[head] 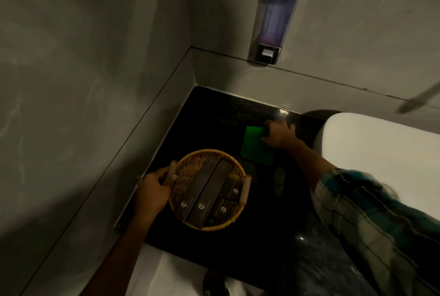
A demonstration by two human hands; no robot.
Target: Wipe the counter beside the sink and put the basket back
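From the head camera I look down into a dim corner where a black counter (214, 114) meets grey walls. My round wicker basket (190, 164) is over the near left part of that counter; whether its base touches the stone or hangs just above it, I cannot tell. It has a short wooden handle on each side. Inside lie dark brown boxes (207, 191) with small pale logos: two long ones set side by side on a slant, and two shorter ones tucked against the right side. They fill most of the basket.

My left hand (152, 191) is wrapped around the basket's left handle, fingers curled shut over it and thumb on top, gripping it firmly.

My right hand (278, 133) is farther back, close to the wall and just left of the white sink (381, 148). Its fingers are closed on the right edge of a green cloth (254, 145), which lies spread flat on the counter beyond the basket and apart from it. My plaid sleeve (371, 219) runs across the sink's rim towards that hand.

On the back wall above the counter, a clear soap dispenser (276, 14) holds purple liquid, most of it settled low in the chamber.
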